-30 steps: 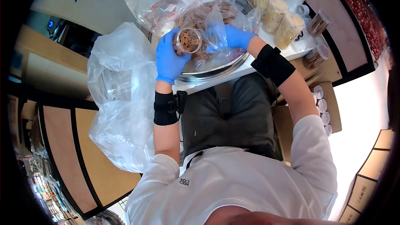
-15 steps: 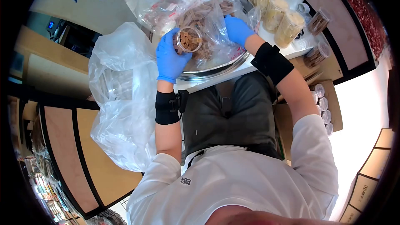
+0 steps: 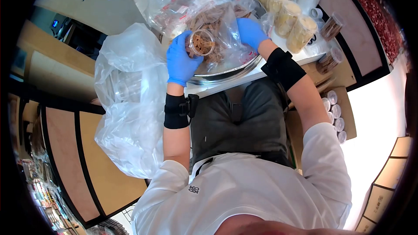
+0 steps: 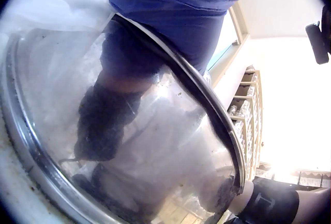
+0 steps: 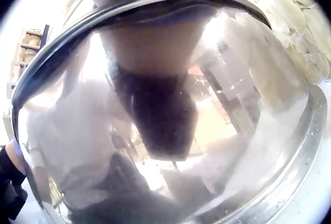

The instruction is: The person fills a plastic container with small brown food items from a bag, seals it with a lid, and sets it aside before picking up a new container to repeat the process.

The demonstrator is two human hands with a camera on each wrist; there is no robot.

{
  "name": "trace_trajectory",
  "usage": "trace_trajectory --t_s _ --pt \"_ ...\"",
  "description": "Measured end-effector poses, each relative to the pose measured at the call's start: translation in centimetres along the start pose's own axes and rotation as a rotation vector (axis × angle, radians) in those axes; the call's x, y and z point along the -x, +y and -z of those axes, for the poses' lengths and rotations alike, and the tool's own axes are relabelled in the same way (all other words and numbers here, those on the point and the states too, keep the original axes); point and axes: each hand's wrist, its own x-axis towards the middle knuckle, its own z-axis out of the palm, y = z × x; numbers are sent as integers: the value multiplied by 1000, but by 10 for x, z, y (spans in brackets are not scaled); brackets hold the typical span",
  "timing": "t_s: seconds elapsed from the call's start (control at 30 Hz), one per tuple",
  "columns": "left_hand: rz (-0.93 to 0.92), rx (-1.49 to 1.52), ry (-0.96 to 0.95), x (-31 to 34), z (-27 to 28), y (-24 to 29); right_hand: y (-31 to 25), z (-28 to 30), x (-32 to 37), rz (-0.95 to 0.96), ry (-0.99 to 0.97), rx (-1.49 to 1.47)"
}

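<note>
My left hand (image 3: 182, 63), in a blue glove, grips a clear round jar (image 3: 202, 55) with small brown chunks inside. The jar is held over the near left part of a shiny metal basin (image 3: 220, 78). Brown strip-like pieces (image 3: 209, 17) fill the basin, lying in a clear plastic bag (image 3: 233, 32). At the bag's right side is my gloved right hand (image 3: 252, 32), its fingertips largely hidden, so I cannot tell whether they pinch the plastic. Both wrist views mostly show the basin's mirror-like outer wall (image 5: 222, 115), with the left glove (image 4: 170, 17) above the rim.
Tall clear containers of pale slices (image 3: 301, 28) stand along the right side of the white table. Jars of brown pieces (image 3: 332, 27) sit farther right. A large translucent bag (image 3: 130, 100) hangs at the left. Lidded jars (image 3: 335, 111) fill a cardboard box at lower right.
My right hand has drawn back from over the brown pieces to the bag's right side. My left hand still holds the jar in nearly the same place.
</note>
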Motion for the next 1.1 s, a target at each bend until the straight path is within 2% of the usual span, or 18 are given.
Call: trace_trajectory --t_s 0.03,0.1,0.13,0.2,0.23,0.3,0.4,0.43,0.47,0.53,0.63,0.77,0.83,0.87,0.93,1.07,1.1 --pt "-41 -32 21 0 -1 -1 2 4 -2 3 -1 1" --pt "-77 -63 33 2 -1 -3 6 8 -2 -43 172 -169" --pt "-76 -18 35 1 -1 -3 9 1 -5 -46 173 -169" --pt "-76 32 30 0 -2 -2 18 -24 -12 -33 327 -123" --pt "-69 31 21 -1 -2 -2 24 -34 -18 -35 327 -122" --pt "-60 31 12 -1 -1 -2 34 -49 -27 -37 203 -41" --pt "-7 49 -5 0 -1 3 9 -13 -6 -150 155 -70" --pt "-4 44 -5 1 -1 2 8 -7 -5 -115 131 -52" --pt "-1 37 1 0 -1 1 8 -5 -6 -115 139 -51" --pt "-43 28 22 -1 -2 -2 10 -5 -8 -1 198 -211" --pt "-78 -7 35 1 -1 -2 6 -1 -10 -39 227 -377" --pt "-54 26 17 0 -2 -1 6 -9 -3 -120 355 -169" --pt "-81 3 25 -1 -3 -3 8 -15 -8 -2 141 -99" --pt "-100 -22 32 0 -2 -4 13 -17 -9 1 137 -99" --pt "-107 -35 35 0 -1 -4 8 -1 -1 155 116 -221" --pt "-99 -60 32 0 0 0 19 -32 -23 117 161 -189" --pt "-97 -59 29 0 -1 -1 20 -37 -29 232 186 -82"
